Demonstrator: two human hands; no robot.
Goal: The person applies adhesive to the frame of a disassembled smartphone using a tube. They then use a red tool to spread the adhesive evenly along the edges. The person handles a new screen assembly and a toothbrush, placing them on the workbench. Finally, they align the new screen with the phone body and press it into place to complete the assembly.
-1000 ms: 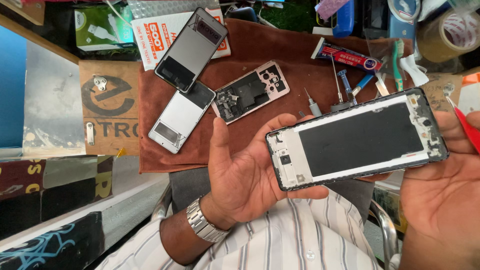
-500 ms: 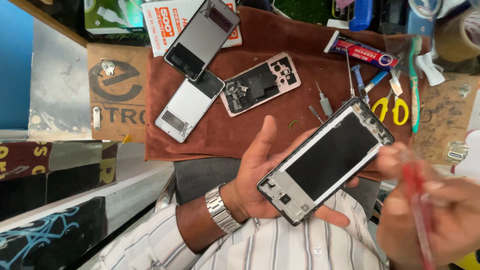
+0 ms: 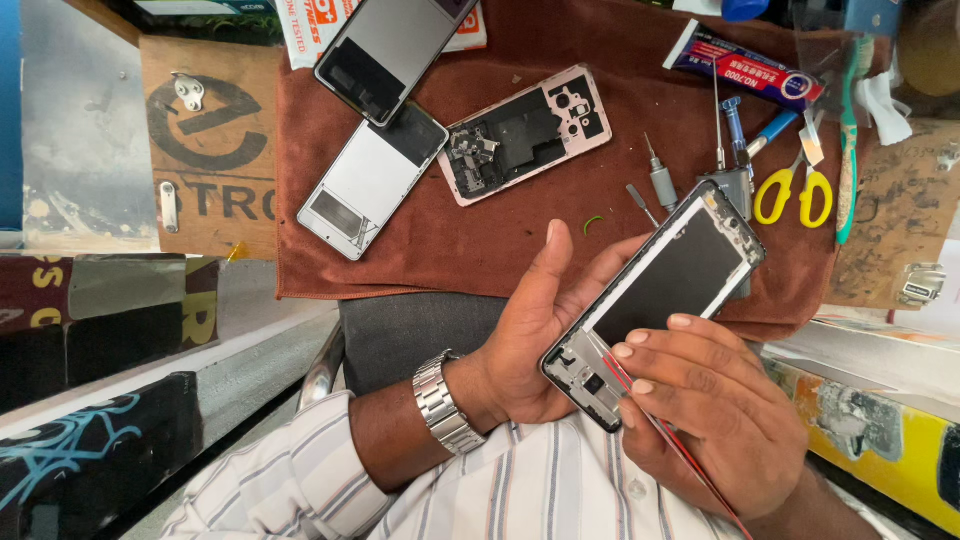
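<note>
Left hand (image 3: 530, 350) cradles phone frame (image 3: 655, 295) from below, long axis running lower-left to upper-right; right hand (image 3: 710, 420) pinches red tool (image 3: 665, 435), tip touching frame's near lower end.

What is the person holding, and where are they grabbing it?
The left hand cradles a phone frame from underneath, near its lower end. The right hand pinches a thin red tool against that end.
</note>
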